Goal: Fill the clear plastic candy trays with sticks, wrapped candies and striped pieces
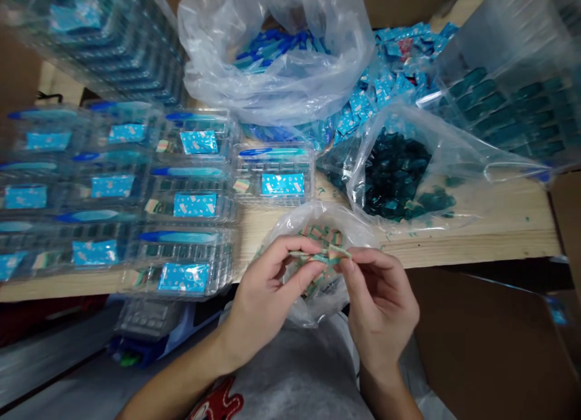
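My left hand (267,287) and my right hand (379,299) meet over my lap, both pinching the same small striped pieces (323,255), pink, green and white. Right under them lies a small clear plastic bag (313,226) holding more of those striped pieces. On the wooden table (476,232) to the left stand several clear plastic trays (186,250), each with a blue pen and a light blue packet inside.
A clear bag of dark teal pieces (399,172) lies open on the table at the right. Behind it are a big clear bag of blue items (276,51), a heap of light blue packets (385,75) and stacked trays (508,99). A brown carton (490,341) stands at the lower right.
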A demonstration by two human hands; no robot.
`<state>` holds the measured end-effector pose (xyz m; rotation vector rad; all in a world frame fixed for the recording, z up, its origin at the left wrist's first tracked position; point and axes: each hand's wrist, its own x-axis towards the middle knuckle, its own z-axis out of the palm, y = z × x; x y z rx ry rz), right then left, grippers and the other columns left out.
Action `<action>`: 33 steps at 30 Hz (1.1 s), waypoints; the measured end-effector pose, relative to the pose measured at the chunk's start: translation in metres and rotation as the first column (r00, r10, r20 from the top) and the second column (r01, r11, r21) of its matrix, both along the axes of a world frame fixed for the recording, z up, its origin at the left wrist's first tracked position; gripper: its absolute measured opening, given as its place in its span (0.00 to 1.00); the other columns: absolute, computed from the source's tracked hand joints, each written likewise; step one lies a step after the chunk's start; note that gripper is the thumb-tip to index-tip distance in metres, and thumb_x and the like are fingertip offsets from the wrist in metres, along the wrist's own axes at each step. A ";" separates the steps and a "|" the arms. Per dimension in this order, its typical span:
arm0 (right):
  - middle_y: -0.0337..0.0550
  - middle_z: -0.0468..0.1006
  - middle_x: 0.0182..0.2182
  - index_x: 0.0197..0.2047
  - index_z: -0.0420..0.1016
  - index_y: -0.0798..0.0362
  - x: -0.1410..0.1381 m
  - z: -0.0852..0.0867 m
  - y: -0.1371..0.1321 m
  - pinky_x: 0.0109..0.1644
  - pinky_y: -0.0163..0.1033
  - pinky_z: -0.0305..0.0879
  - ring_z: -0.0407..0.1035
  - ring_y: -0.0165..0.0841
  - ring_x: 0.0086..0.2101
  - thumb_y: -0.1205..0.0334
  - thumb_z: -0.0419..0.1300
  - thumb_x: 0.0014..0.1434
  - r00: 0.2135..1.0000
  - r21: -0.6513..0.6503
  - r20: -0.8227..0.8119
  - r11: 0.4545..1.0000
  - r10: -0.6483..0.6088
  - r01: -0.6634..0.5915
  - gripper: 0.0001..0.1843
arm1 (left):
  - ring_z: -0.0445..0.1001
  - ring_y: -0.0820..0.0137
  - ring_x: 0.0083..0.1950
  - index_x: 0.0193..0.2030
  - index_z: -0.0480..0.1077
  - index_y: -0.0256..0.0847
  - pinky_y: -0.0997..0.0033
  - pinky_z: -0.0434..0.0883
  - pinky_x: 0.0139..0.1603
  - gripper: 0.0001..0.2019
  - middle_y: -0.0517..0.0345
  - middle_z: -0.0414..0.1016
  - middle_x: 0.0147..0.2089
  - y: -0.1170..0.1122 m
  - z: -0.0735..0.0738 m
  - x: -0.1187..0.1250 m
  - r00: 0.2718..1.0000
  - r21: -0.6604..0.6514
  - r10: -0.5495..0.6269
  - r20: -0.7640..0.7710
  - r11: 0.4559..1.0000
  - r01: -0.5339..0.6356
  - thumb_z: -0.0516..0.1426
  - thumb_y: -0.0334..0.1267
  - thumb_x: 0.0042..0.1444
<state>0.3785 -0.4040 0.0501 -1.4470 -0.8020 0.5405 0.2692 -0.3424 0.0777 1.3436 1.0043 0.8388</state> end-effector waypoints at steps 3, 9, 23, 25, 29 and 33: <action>0.37 0.77 0.34 0.40 0.76 0.47 0.008 0.004 0.001 0.34 0.36 0.74 0.74 0.32 0.31 0.67 0.63 0.64 0.969 0.083 0.001 0.966 -0.247 0.246 0.05 | 0.81 0.75 0.42 0.35 0.73 0.44 0.79 0.77 0.47 0.08 0.65 0.81 0.38 0.000 -0.004 -0.003 0.998 0.081 0.068 0.001 0.994 -0.068 0.62 0.26 0.55; 0.35 0.76 0.30 0.39 0.75 0.47 0.006 0.013 -0.004 0.31 0.34 0.72 0.70 0.29 0.26 0.63 0.65 0.64 0.948 0.135 -0.311 0.985 -0.059 0.106 0.03 | 0.82 0.73 0.39 0.34 0.73 0.42 0.79 0.79 0.41 0.06 0.62 0.82 0.36 0.008 -0.004 -0.004 0.971 0.043 0.239 -0.012 0.970 -0.238 0.65 0.30 0.52; 0.33 0.79 0.42 0.47 0.79 0.41 -0.016 -0.005 0.004 0.48 0.25 0.69 0.74 0.23 0.42 0.59 0.64 0.66 0.829 0.103 -0.540 0.989 0.144 -0.105 0.06 | 0.80 0.81 0.51 0.47 0.76 0.50 0.91 0.73 0.52 0.16 0.71 0.82 0.47 -0.002 -0.003 -0.013 0.999 0.149 -0.033 0.017 0.988 0.030 0.60 0.23 0.59; 0.34 0.79 0.47 0.53 0.78 0.37 -0.016 -0.009 0.002 0.52 0.27 0.69 0.73 0.25 0.47 0.56 0.63 0.68 0.826 0.057 -0.534 0.983 0.179 -0.176 0.11 | 0.80 0.81 0.50 0.46 0.77 0.49 0.91 0.73 0.51 0.16 0.70 0.82 0.46 -0.001 -0.006 -0.011 1.000 0.157 -0.013 0.010 0.988 0.012 0.60 0.23 0.58; 0.32 0.78 0.52 0.55 0.77 0.32 -0.013 -0.010 -0.001 0.58 0.32 0.67 0.71 0.28 0.53 0.60 0.60 0.70 0.920 -0.004 -0.334 0.976 0.204 -0.218 0.15 | 0.81 0.84 0.43 0.45 0.77 0.49 0.95 0.74 0.45 0.17 0.72 0.83 0.43 -0.001 -0.008 -0.010 0.999 0.103 0.025 0.023 0.994 -0.027 0.61 0.22 0.56; 0.26 0.77 0.53 0.59 0.73 0.29 -0.008 -0.004 -0.002 0.58 0.26 0.66 0.70 0.22 0.54 0.70 0.58 0.68 0.979 -0.024 -0.068 0.981 0.191 -0.193 0.25 | 0.81 0.82 0.46 0.41 0.77 0.47 0.93 0.75 0.45 0.13 0.70 0.83 0.43 0.000 -0.008 -0.012 0.997 0.058 -0.021 0.076 0.998 0.016 0.60 0.22 0.58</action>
